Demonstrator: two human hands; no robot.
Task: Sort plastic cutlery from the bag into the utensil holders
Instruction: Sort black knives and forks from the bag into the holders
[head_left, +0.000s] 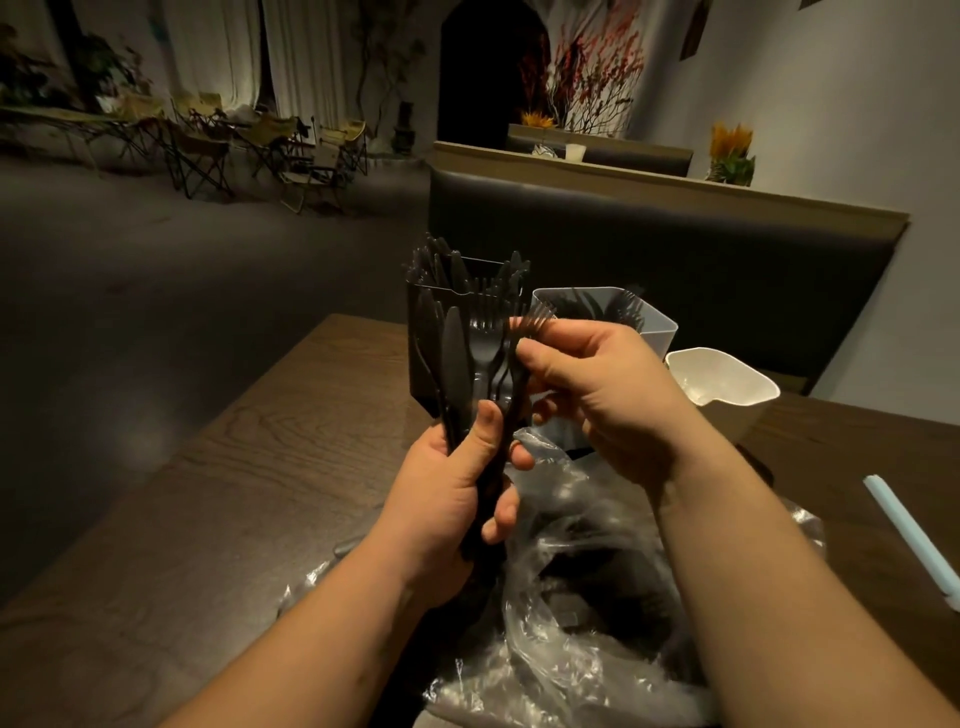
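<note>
Your left hand (457, 493) is gripping a bundle of black knives and forks (454, 358) upright above the clear bag (597, 597), which is lying crumpled on the wooden table (260, 467); your right hand (602, 384) is pinching one fork (535, 316) near its tines, at the bundle's right edge. Behind them the dark holder (414, 353) is standing with cutlery in it (a clear holder (657, 327) and a white holder (727, 379) are sitting to its right).

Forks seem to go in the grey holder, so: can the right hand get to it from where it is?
Probably yes. The right hand, pinching a fork, is just in front of the grey holder, and nothing covers its open top.
</note>
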